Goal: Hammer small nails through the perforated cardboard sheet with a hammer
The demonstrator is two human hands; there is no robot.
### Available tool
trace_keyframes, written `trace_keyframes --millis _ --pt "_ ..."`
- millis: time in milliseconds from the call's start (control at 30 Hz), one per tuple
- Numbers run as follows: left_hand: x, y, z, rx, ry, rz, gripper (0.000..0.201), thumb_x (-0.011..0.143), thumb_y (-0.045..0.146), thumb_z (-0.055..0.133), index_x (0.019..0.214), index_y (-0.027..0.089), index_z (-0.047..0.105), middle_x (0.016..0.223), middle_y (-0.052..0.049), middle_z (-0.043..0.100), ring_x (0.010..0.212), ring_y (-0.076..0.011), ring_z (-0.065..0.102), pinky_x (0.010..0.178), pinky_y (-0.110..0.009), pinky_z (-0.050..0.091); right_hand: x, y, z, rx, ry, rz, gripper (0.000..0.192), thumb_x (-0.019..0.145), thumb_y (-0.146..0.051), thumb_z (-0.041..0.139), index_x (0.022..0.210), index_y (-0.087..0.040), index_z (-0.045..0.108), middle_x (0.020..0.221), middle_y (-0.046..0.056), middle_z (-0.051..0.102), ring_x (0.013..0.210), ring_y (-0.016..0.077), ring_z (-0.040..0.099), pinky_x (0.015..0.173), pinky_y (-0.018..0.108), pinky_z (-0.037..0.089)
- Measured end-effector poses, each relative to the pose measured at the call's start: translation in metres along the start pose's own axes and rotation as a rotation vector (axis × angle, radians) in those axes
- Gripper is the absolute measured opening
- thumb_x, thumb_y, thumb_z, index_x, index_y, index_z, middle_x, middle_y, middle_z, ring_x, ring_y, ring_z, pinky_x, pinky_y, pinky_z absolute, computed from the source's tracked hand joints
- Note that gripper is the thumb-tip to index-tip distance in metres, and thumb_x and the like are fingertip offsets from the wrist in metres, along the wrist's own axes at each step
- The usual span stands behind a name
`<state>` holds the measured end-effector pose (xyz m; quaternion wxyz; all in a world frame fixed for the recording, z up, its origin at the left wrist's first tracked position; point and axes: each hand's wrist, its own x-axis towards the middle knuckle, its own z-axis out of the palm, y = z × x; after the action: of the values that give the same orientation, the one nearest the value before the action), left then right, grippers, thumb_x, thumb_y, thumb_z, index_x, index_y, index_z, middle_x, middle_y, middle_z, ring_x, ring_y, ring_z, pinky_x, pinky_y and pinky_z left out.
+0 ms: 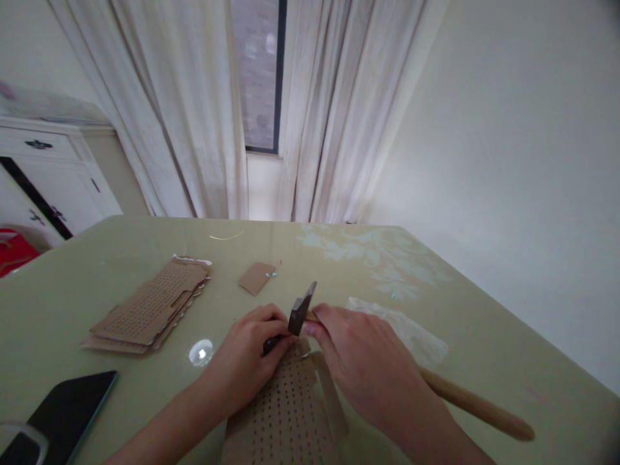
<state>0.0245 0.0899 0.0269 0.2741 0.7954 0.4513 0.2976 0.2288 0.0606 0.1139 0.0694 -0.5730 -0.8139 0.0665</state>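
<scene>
My right hand (368,349) is wrapped around a hammer near its head (301,310); the wooden handle (477,403) runs back under my wrist to the right. The metal head stands just above the fingertips of my left hand (252,355). Those fingers are closed around a small black object (272,344), mostly hidden, at the far end of a brown cardboard piece (285,413). Rows of small holes cover this cardboard, which lies in front of me between my forearms. Whether the hammer touches the black object I cannot tell.
Stacked perforated cardboard sheets (150,303) lie on the left of the glossy table (159,400). Beyond my hands is a small cardboard piece (256,278). A clear plastic bag (407,329) lies to the right, a dark flat device (62,413) at the near left.
</scene>
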Motion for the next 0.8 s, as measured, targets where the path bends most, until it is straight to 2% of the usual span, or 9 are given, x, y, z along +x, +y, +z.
trace_keyframes --millis 100,167,300,467,633,733,800 --pt "-0.002 0.001 0.0 0.034 -0.012 -0.001 0.011 0.096 0.035 0.077 0.099 0.026 0.082 0.114 -0.006 0.075 0.107 -0.0275 0.07 0.097 -0.039 0.053 0.001 0.0 0.0 0.053 0.026 0.029 0.025 0.115 -0.034 0.049 0.111 -0.025 0.072 0.096 0.006 0.083 0.086 0.0286 0.079 0.065 0.036 0.039" --pt "-0.002 0.002 0.0 0.052 -0.015 0.001 0.019 0.089 0.038 0.085 0.102 0.025 0.08 0.118 -0.007 0.074 0.11 -0.0295 0.069 0.099 -0.04 0.054 0.004 0.0 0.002 0.026 -0.025 0.038 0.026 0.115 -0.034 0.049 0.111 -0.024 0.073 0.098 0.007 0.083 0.087 0.0297 0.079 0.066 0.036 0.041" --pt "-0.001 0.004 -0.001 0.031 -0.023 -0.022 0.028 0.087 0.039 0.087 0.11 0.025 0.078 0.125 -0.008 0.071 0.112 -0.0299 0.069 0.099 -0.04 0.056 0.008 0.001 0.005 -0.052 -0.126 -0.005 0.027 0.115 -0.032 0.051 0.104 -0.022 0.074 0.094 0.009 0.083 0.084 0.0318 0.08 0.064 0.037 0.041" --pt "0.0 0.004 -0.002 0.011 -0.01 -0.027 0.045 0.085 0.035 0.088 0.128 0.03 0.075 0.135 -0.006 0.068 0.111 -0.0277 0.071 0.1 -0.039 0.058 0.009 0.002 0.004 0.026 -0.006 0.051 0.026 0.116 -0.034 0.048 0.116 -0.024 0.072 0.1 0.008 0.083 0.089 0.0295 0.08 0.067 0.035 0.043" --pt "-0.001 0.001 0.001 0.032 -0.022 -0.004 0.046 0.087 0.038 0.088 0.13 0.03 0.074 0.138 -0.008 0.065 0.123 -0.0311 0.067 0.107 -0.042 0.055 0.012 0.004 0.011 -0.091 -0.093 0.013 0.026 0.114 -0.032 0.052 0.106 -0.021 0.074 0.092 0.01 0.083 0.081 0.0311 0.08 0.062 0.036 0.039" --pt "-0.001 0.002 -0.001 0.045 -0.024 0.006 0.053 0.084 0.04 0.09 0.132 0.028 0.072 0.139 -0.009 0.066 0.126 -0.0324 0.067 0.109 -0.043 0.055 0.014 0.009 0.01 -0.068 -0.065 0.04 0.025 0.115 -0.032 0.051 0.109 -0.021 0.073 0.095 0.011 0.083 0.086 0.0314 0.08 0.064 0.036 0.041" --pt "0.001 0.0 -0.009 0.06 -0.003 0.008 0.056 0.084 0.041 0.089 0.135 0.026 0.071 0.141 -0.01 0.066 0.128 -0.0328 0.066 0.111 -0.044 0.053 0.017 0.014 0.008 -0.016 -0.024 0.074 0.025 0.115 -0.031 0.049 0.114 -0.022 0.072 0.101 0.01 0.084 0.091 0.0307 0.08 0.067 0.035 0.042"
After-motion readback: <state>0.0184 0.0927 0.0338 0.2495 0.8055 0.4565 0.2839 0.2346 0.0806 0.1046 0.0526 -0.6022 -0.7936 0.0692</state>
